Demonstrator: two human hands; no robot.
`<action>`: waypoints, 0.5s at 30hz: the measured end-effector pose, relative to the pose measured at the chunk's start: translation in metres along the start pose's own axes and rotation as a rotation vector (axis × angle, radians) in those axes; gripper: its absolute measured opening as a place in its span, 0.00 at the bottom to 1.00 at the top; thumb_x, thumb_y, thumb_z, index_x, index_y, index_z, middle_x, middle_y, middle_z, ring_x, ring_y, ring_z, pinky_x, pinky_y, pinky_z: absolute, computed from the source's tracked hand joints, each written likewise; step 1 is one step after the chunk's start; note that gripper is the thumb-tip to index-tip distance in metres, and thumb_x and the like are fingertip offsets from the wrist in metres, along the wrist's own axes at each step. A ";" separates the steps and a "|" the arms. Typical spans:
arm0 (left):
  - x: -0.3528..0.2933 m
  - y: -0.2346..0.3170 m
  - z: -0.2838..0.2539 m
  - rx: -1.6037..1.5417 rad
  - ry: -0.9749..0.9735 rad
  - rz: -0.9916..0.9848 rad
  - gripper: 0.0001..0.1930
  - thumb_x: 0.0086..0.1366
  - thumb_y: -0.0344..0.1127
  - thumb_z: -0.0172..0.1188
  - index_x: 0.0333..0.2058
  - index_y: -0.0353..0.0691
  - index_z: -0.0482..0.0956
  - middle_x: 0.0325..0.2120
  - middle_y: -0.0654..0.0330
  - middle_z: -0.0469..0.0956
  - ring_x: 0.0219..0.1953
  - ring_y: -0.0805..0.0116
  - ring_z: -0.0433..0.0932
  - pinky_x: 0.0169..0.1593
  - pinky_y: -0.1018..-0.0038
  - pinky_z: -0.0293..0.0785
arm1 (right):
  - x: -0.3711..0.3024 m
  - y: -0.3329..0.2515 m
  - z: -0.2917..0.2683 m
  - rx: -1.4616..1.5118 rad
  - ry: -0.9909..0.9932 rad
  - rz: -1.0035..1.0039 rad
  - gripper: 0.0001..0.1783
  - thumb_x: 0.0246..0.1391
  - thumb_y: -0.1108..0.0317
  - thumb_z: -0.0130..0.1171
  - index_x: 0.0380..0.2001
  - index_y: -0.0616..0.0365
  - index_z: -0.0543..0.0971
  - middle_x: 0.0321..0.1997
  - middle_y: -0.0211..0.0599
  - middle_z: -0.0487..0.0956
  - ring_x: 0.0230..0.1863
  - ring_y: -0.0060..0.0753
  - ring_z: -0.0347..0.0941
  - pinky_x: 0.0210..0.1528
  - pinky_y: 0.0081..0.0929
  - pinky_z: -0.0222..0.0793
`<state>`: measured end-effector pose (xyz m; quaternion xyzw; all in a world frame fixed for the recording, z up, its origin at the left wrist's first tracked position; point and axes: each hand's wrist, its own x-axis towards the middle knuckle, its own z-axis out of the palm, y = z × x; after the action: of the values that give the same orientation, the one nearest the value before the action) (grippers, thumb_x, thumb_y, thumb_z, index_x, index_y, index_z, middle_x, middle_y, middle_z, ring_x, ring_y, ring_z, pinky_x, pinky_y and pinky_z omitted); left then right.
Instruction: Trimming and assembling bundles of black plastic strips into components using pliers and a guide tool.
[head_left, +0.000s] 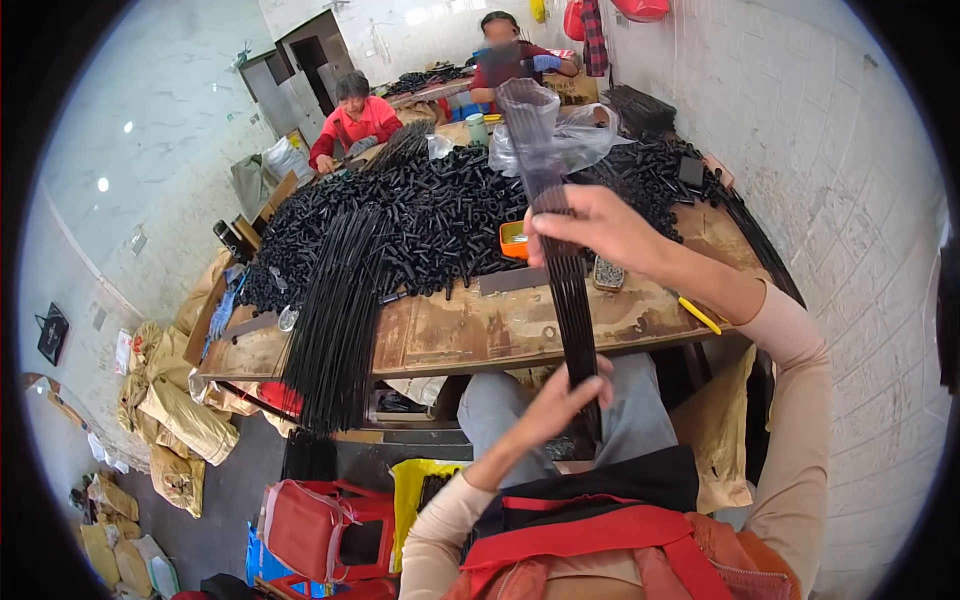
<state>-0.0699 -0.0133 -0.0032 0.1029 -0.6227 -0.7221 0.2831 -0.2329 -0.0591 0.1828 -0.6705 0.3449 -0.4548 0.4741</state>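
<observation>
A bundle of long thin black rods (571, 315) stands nearly upright in front of me, its top blurred. My right hand (597, 232) grips it partway up, thumb across the front. Lower down, at the table's front edge and above my lap, my left hand (562, 402) is closed around the bundle near its bottom end. Behind the rods lies a large heap of short black tubes (430, 200). To the left, a thick sheaf of similar black rods (335, 310) overhangs the table's front edge.
On the wooden table (450, 335) are an orange box (513, 240), a tin of small metal pieces (608, 274), a yellow-handled tool (699, 314) and clear plastic bags (575, 140). Two co-workers sit across, one in a red top (372, 124). A red stool (310, 530) stands lower left.
</observation>
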 end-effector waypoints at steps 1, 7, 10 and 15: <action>-0.009 -0.010 0.010 -0.107 0.022 -0.008 0.10 0.74 0.36 0.45 0.41 0.35 0.70 0.29 0.63 0.72 0.33 0.74 0.71 0.41 0.77 0.69 | 0.001 -0.001 0.008 0.067 -0.054 0.085 0.12 0.65 0.64 0.52 0.40 0.64 0.75 0.37 0.34 0.80 0.41 0.21 0.76 0.45 0.22 0.72; -0.012 0.014 -0.013 0.124 0.141 0.080 0.12 0.74 0.38 0.46 0.31 0.39 0.68 0.23 0.66 0.69 0.30 0.75 0.71 0.37 0.76 0.70 | -0.019 -0.017 0.017 -0.610 0.214 -0.072 0.18 0.62 0.61 0.55 0.49 0.63 0.72 0.49 0.43 0.76 0.49 0.36 0.77 0.53 0.35 0.72; -0.005 0.032 -0.037 0.334 0.343 0.060 0.10 0.73 0.35 0.47 0.32 0.39 0.69 0.23 0.62 0.71 0.28 0.71 0.73 0.35 0.75 0.71 | -0.047 -0.019 0.037 -1.791 0.157 -0.902 0.30 0.50 0.58 0.56 0.56 0.62 0.71 0.59 0.43 0.72 0.62 0.44 0.67 0.68 0.47 0.54; 0.000 0.059 -0.044 1.455 0.406 0.155 0.19 0.61 0.23 0.50 0.53 0.34 0.67 0.36 0.48 0.77 0.39 0.50 0.76 0.43 0.59 0.73 | -0.041 0.049 0.048 -1.981 -0.184 -0.573 0.16 0.49 0.63 0.54 0.40 0.59 0.75 0.42 0.42 0.79 0.47 0.43 0.76 0.50 0.42 0.72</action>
<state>-0.0309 -0.0540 0.0442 0.3504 -0.8832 -0.0742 0.3028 -0.2035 -0.0227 0.1181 -0.8492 0.3543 -0.0098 -0.3916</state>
